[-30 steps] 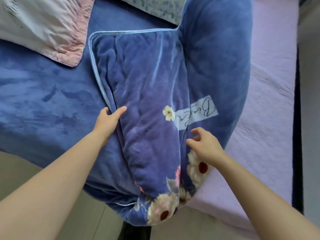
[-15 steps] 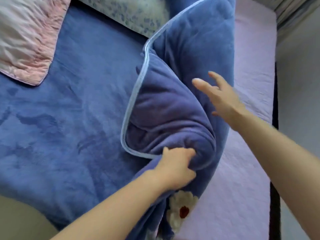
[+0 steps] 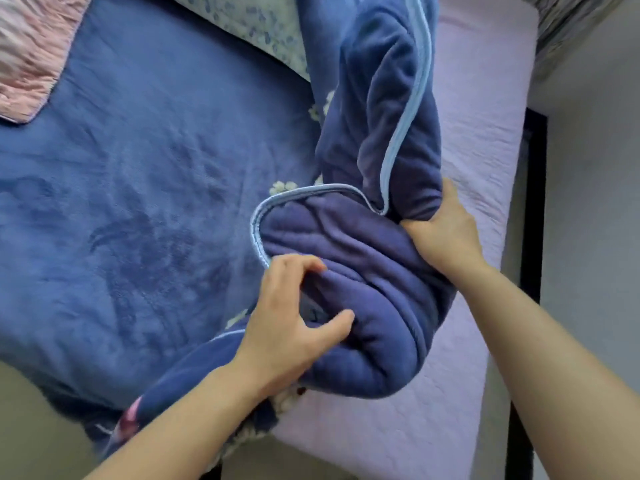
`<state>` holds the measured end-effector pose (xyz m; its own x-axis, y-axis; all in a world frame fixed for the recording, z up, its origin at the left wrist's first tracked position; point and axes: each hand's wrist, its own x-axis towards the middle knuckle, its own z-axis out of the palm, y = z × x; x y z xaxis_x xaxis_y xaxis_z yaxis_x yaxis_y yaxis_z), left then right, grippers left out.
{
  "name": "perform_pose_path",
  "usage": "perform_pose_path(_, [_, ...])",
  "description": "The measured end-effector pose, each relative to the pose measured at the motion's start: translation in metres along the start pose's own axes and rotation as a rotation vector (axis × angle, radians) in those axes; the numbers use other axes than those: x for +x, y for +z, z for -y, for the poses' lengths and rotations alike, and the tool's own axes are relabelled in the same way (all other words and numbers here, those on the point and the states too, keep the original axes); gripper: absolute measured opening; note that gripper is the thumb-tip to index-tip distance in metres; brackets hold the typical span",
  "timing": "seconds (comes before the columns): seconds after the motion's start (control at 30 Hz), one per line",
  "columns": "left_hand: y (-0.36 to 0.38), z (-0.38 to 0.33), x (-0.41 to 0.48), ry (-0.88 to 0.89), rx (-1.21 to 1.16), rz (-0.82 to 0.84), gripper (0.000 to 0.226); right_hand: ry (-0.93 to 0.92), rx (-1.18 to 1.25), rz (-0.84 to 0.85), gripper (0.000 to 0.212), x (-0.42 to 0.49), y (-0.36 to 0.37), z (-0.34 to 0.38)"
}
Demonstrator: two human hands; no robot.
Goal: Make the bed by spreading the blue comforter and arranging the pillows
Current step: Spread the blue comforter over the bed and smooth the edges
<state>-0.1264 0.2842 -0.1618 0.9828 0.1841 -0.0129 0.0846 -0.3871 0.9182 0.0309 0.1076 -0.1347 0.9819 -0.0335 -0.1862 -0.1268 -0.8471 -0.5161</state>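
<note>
comforter: blue comforter (image 3: 145,209) lying flat over the bed's left side, its right part bunching into a thick rolled fold edged with pale-blue piping (image 3: 408,109), flower print peeking out underneath.
pillows: pink pillow (image 3: 24,57) sitting top left on the comforter; speckled pillow (image 3: 256,26) lying top centre, partly behind the fold.
bed: lilac sheet (image 3: 485,174) showing on the right, grey wall (image 3: 595,237) running beside it.
left hand (image 3: 287,327): grip pinching a ridge of the fold between thumb and curled fingers.
right hand (image 3: 446,233): grip clutching the fold's right side.

Left hand (image 3: 287,317) and right hand (image 3: 446,233) around the bunched blue comforter (image 3: 381,341), lilac sheet (image 3: 485,116) beneath, pink pillow (image 3: 24,57) beyond.
</note>
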Motion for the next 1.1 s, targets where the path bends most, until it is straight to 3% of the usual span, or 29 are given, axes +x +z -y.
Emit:
perform_pose_path(0.07, [0.031,-0.008,-0.005,-0.246,0.026,-0.151,0.092,0.004,0.020,-0.009,0.053,-0.018,-0.029,-0.036])
perform_pose_path(0.1, [0.046,-0.007,-0.006,-0.383,-0.023,-0.136,0.112,0.020,0.000,-0.018,0.050,-0.027,-0.042,-0.056])
perform_pose_path(0.17, [0.085,-0.007,-0.016,-0.485,-0.172,-0.010,0.133,0.047,-0.085,-0.040,0.047,-0.052,-0.072,-0.101])
perform_pose_path(0.23, [0.135,-0.014,-0.041,-0.430,-0.052,0.247,0.122,0.050,-0.188,-0.019,0.043,-0.078,-0.099,-0.147])
perform_pose_path(0.3, [0.181,-0.024,-0.076,-0.417,0.195,0.458,0.093,0.030,-0.230,0.026,0.045,-0.100,-0.119,-0.178])
perform_pose_path(0.43, [0.217,-0.039,-0.122,-0.412,0.257,0.412,0.051,0.006,-0.080,0.062,0.041,-0.126,-0.149,-0.211])
perform_pose_path(0.53, [0.201,-0.039,-0.140,-0.351,0.186,0.459,0.019,0.132,0.188,0.126,0.039,-0.140,-0.158,-0.248])
perform_pose_path(0.63, [0.192,-0.032,-0.165,-0.292,0.234,0.605,0.020,0.365,0.197,0.190,0.039,-0.158,-0.131,-0.297])
perform_pose_path(0.77, [0.211,0.011,-0.210,-0.228,0.393,0.738,0.046,0.524,-0.072,0.313,0.054,-0.179,-0.069,-0.331])
perform_pose_path(0.87, [0.223,0.022,-0.250,-0.168,0.423,0.600,0.047,0.573,0.010,0.214,0.042,-0.188,-0.050,-0.318])
perform_pose_path(0.97, [0.226,0.017,-0.280,-0.347,0.335,0.139,0.038,0.657,0.409,0.179,0.047,-0.202,-0.049,-0.297])
perform_pose_path(1.03, [0.229,0.030,-0.289,-0.746,0.204,-0.211,0.034,0.686,0.535,0.163,0.074,-0.211,-0.047,-0.291])
perform_pose_path(1.1, [0.229,0.050,-0.290,-1.310,-0.125,-0.391,0.042,0.633,0.426,0.207,0.109,-0.216,-0.041,-0.286])
